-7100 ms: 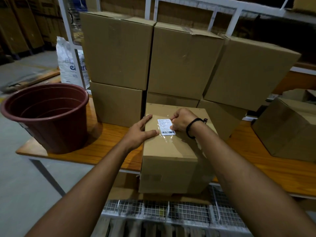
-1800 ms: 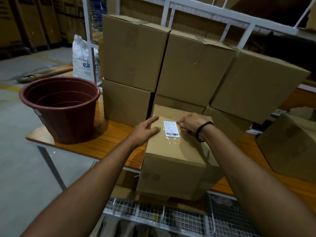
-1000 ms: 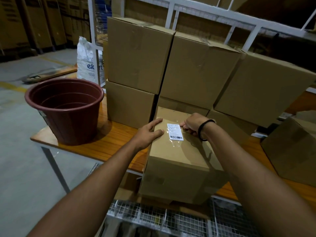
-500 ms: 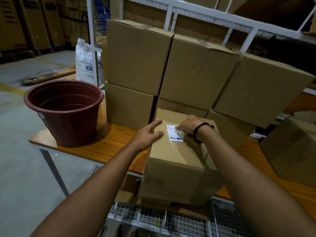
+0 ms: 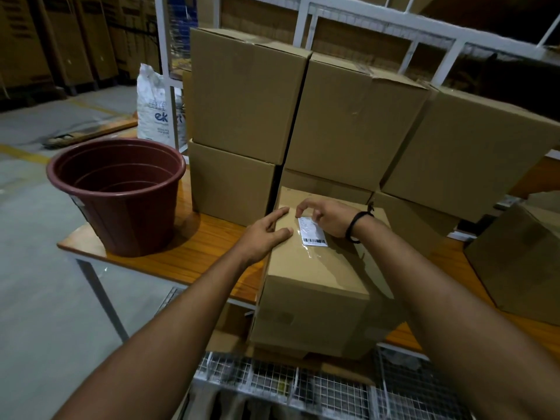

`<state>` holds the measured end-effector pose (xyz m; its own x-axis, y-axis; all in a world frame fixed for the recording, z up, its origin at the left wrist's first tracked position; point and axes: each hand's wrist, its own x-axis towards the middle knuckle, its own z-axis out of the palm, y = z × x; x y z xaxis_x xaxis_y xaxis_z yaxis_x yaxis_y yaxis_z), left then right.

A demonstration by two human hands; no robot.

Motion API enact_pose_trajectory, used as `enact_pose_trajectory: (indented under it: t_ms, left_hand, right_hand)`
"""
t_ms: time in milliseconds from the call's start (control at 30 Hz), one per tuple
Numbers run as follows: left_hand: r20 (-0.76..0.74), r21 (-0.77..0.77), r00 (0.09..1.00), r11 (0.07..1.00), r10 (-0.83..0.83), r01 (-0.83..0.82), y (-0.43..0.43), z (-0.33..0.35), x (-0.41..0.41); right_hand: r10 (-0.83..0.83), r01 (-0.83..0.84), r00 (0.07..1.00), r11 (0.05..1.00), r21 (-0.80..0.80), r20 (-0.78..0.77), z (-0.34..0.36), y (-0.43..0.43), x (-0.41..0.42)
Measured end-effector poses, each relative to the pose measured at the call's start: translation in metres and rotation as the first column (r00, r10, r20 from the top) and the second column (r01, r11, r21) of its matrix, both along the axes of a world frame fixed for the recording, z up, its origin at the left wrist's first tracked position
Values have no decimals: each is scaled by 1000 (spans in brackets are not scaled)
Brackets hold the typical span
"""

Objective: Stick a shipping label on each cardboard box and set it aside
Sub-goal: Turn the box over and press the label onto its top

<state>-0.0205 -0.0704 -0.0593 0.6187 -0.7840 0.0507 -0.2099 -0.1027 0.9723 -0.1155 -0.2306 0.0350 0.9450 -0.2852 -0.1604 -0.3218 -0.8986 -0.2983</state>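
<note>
A cardboard box (image 5: pixel 315 286) stands at the front edge of the wooden table (image 5: pixel 194 250), overhanging it toward me. A white shipping label (image 5: pixel 312 234) with a barcode lies on the box's top under clear film. My left hand (image 5: pixel 266 233) rests flat on the top left edge of the box, fingers straight. My right hand (image 5: pixel 324 216) is over the label's upper end, fingers curved, with the fingertips at the label's top edge. A black band circles my right wrist.
Several stacked cardboard boxes (image 5: pixel 303 116) form a wall behind the box. A dark red plastic tub (image 5: pixel 121 195) sits on the table's left end. Another box (image 5: pixel 515 262) stands at the right. A white sack (image 5: pixel 154 107) leans behind the tub. Wire mesh racking (image 5: pixel 303 386) lies below the table.
My right hand has moved left across the label, from its right side to over its upper end. My left hand has stayed on the box's left edge.
</note>
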Motion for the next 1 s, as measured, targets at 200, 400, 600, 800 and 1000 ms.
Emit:
enact_pose_trajectory:
  t_ms: [200,400,600,800,1000]
  left_hand:
    - [3,10,1000,1000,-3,3,3,0,0]
    - [9,17,1000,1000,12,-12,1,0,0]
    - [-3,6,1000,1000,8,-8,-1,-2,1]
    - [-14,0,1000,1000,1,-1,2,-2,0]
    - [4,20,1000,1000,3,-3,2,-2,0]
  right_hand:
    - [16,-19,993,1000,-23,-118,6,0,16]
    - [17,-18,990,1000,-9,-141,4,-5,22]
    - [45,-47,989,999,-11,-139,5,-8,19]
    - [82,-87,983,996,-23,-167,7,-5,27]
    - [94,-96,984,995,-2,-151,7,-11,26]
